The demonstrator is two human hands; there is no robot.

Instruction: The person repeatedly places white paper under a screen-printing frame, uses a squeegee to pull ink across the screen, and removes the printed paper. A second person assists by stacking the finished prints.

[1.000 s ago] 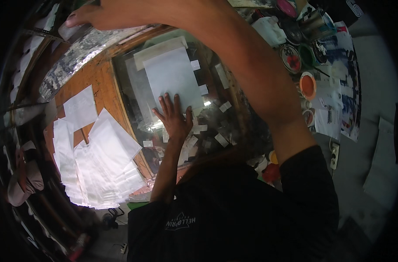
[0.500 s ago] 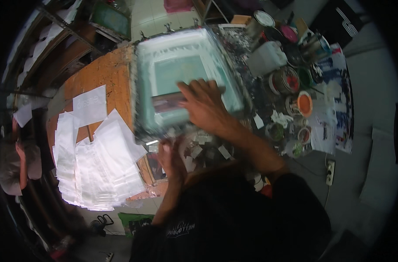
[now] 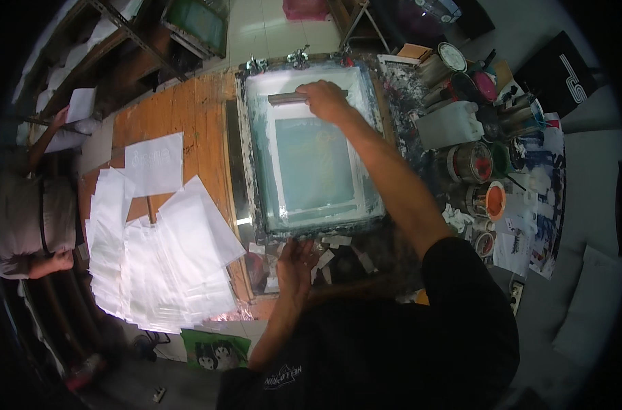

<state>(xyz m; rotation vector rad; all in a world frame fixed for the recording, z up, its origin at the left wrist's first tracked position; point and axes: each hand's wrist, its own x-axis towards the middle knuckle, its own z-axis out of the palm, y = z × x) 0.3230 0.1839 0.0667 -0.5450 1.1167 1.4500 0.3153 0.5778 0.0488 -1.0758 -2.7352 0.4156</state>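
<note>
Head — one squeegee (image 3: 285, 99) in right hand (image 3: 324, 100), one screen (image 3: 312, 164) beneath

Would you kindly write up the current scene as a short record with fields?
Right hand: grips a squeegee near the far end of the screen
Left hand: by the screen's near edge, contact unclear
Left side: overlapping white sheets on a wooden board
Right side: open cans, whitish jug
Far left: co-worker's hand holding paper
</note>
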